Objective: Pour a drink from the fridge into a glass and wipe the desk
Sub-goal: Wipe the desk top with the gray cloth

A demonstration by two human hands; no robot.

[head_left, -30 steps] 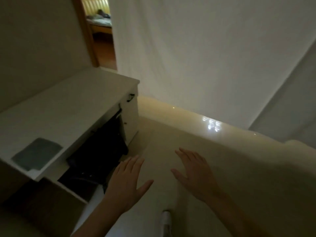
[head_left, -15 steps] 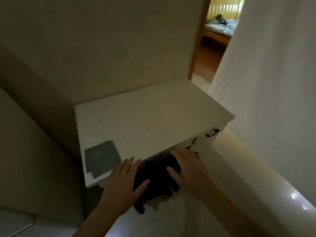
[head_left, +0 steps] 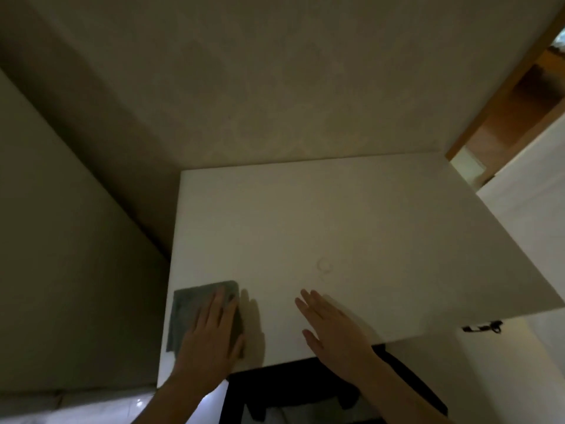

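the white desk (head_left: 351,224) is your landmark: most of its top lies bare and open to you. at its near left corner the grey cloth (head_left: 189,313) lies flat under your left hand (head_left: 211,335). your right hand (head_left: 333,328) hovers flat over the near edge. walls close off the desk's far and left sides; a dark seat (head_left: 290,390) fills the space beneath.
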